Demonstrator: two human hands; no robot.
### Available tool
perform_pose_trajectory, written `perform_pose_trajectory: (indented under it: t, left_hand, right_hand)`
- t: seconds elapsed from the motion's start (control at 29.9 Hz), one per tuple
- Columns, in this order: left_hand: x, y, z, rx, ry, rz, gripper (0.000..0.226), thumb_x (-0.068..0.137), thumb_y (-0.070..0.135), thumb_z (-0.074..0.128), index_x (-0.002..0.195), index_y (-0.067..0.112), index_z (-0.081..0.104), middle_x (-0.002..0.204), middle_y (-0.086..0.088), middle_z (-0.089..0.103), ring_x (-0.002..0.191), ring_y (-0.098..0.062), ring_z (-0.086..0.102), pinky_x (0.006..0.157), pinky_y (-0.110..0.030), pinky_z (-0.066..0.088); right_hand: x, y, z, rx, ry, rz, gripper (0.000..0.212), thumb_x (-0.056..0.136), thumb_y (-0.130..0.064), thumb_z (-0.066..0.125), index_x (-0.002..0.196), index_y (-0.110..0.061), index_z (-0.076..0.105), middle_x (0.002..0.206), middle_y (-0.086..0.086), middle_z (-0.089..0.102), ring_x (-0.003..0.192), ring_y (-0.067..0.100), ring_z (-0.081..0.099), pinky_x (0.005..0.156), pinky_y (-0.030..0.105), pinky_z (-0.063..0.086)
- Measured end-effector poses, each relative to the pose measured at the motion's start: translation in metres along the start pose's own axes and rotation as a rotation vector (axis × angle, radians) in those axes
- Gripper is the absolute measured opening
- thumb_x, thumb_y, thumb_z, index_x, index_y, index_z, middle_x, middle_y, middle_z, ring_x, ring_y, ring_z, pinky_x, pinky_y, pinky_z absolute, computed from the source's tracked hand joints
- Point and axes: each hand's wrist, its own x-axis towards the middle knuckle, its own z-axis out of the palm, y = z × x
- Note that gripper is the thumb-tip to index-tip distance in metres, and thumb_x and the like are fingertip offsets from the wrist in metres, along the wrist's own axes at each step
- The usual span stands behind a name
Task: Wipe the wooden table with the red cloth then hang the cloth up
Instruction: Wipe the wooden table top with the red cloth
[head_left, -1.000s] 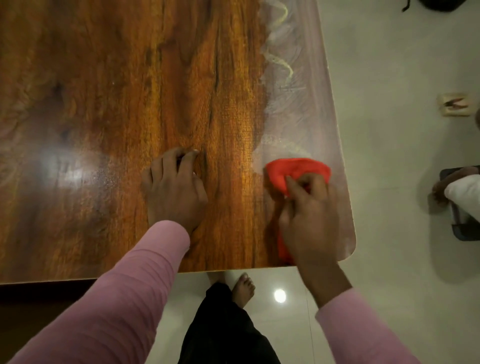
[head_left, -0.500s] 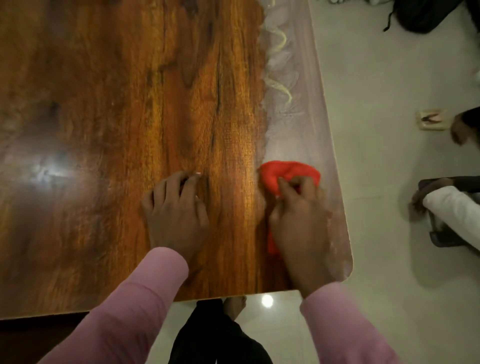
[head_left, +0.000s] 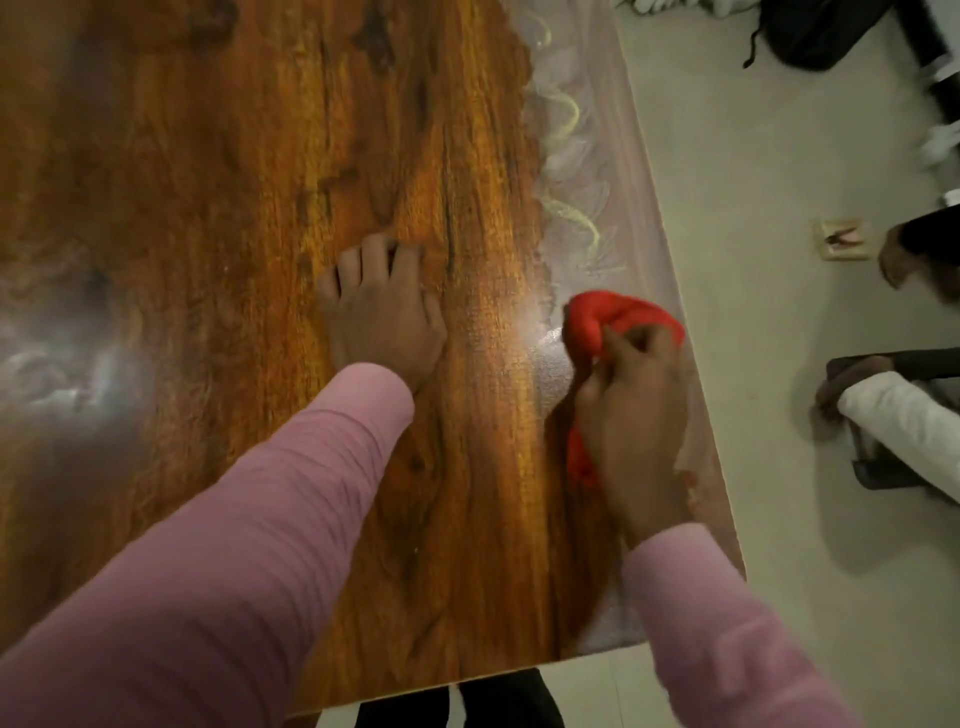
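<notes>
Near the table (head_left: 249, 197) edge, red cloth (head_left: 595, 322) bunches under the gripping right hand (head_left: 634, 410).

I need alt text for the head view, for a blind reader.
A person's right hand grips a bunched red cloth near the right edge of a glossy wooden table, beside whitish streaks. The left hand rests on the wood.

Pale floor (head_left: 753, 364) along right side, dimly lit. Dark bag (head_left: 821, 31) at top right. Small card (head_left: 844, 239) flat on floor. White-trousered leg (head_left: 904, 426) at right edge.
</notes>
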Motion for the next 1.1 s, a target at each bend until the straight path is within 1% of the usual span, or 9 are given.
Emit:
perform_pose_trajectory:
  t: [0.1,0.17,0.27,0.33,0.5,0.6,0.84,1.0,1.1]
  left_hand:
    - [0.001,-0.004,0.007,0.012,0.021,-0.003,0.044,0.084,0.026,0.038,0.123,0.016,0.057,0.13,-0.01,0.051,0.115,-0.034,0.045,0.096,-0.048,0.033]
    - [-0.001,-0.003,0.009,0.018,0.024,-0.004,0.048,0.082,0.028,0.032,0.121,0.017,0.058,0.129,-0.01,0.052,0.115,-0.034,0.046,0.096,-0.048,0.033]
    - [-0.001,-0.002,0.009,0.008,0.014,0.003,0.049,0.081,0.03,0.03,0.119,0.017,0.059,0.128,-0.01,0.053,0.115,-0.033,0.047,0.096,-0.048,0.034]
    - [0.0,-0.003,0.008,0.005,0.016,0.005,0.05,0.082,0.03,0.029,0.119,0.016,0.059,0.129,-0.01,0.053,0.115,-0.033,0.046,0.095,-0.048,0.035]
    - [0.001,-0.002,0.01,0.005,0.004,0.001,0.049,0.082,0.03,0.029,0.12,0.016,0.057,0.128,-0.01,0.052,0.115,-0.033,0.044,0.095,-0.05,0.034]
    - [0.0,-0.002,0.011,0.029,-0.011,0.004,0.046,0.082,0.028,0.034,0.12,0.016,0.056,0.128,-0.011,0.051,0.114,-0.034,0.044,0.095,-0.051,0.034]
    - [0.002,-0.002,0.011,0.033,-0.017,-0.006,0.048,0.082,0.029,0.035,0.124,0.016,0.056,0.129,-0.011,0.051,0.117,-0.034,0.043,0.097,-0.052,0.033]
    - [0.004,0.0,0.011,0.049,-0.035,-0.012,0.048,0.083,0.028,0.036,0.125,0.016,0.055,0.13,-0.011,0.05,0.117,-0.034,0.042,0.097,-0.052,0.031]
    - [0.003,0.001,0.011,0.063,-0.024,-0.019,0.049,0.081,0.028,0.038,0.125,0.016,0.056,0.129,-0.011,0.05,0.116,-0.034,0.043,0.096,-0.052,0.032]
  right_hand:
    - [0.01,-0.023,0.011,-0.034,0.052,0.077,0.032,0.084,-0.012,0.053,0.112,-0.016,0.069,0.114,0.007,0.052,0.107,0.029,0.047,0.084,0.033,0.037]
    - [-0.005,-0.046,0.02,-0.051,0.048,-0.055,0.033,0.08,-0.013,0.057,0.111,-0.016,0.068,0.111,0.006,0.056,0.101,0.028,0.048,0.077,0.028,0.03]
    - [-0.021,-0.06,0.025,-0.016,-0.058,-0.259,0.038,0.079,-0.012,0.057,0.116,-0.015,0.067,0.109,0.005,0.057,0.096,0.026,0.049,0.07,0.028,0.034]
    - [-0.006,-0.045,0.019,-0.029,-0.064,-0.297,0.039,0.079,-0.011,0.059,0.118,-0.014,0.066,0.109,0.007,0.056,0.097,0.027,0.05,0.07,0.03,0.04]
    - [0.06,-0.015,0.012,-0.018,0.05,0.042,0.032,0.088,-0.011,0.051,0.114,-0.013,0.068,0.114,0.01,0.051,0.108,0.031,0.044,0.083,0.034,0.039]
    - [0.062,-0.033,0.02,0.005,0.061,0.07,0.03,0.087,-0.011,0.05,0.111,-0.012,0.068,0.114,0.009,0.051,0.109,0.029,0.043,0.084,0.034,0.039]
    - [0.054,-0.056,0.028,-0.021,-0.066,-0.364,0.039,0.081,-0.012,0.055,0.119,-0.012,0.064,0.113,0.007,0.054,0.101,0.026,0.047,0.078,0.031,0.042]
    - [0.13,-0.036,0.026,0.008,0.068,0.046,0.026,0.085,-0.013,0.049,0.103,-0.012,0.068,0.114,0.011,0.051,0.109,0.032,0.045,0.08,0.04,0.047]
    - [0.124,-0.055,0.035,0.023,0.044,-0.023,0.028,0.083,-0.016,0.05,0.106,-0.013,0.067,0.114,0.008,0.05,0.107,0.028,0.044,0.082,0.039,0.047]
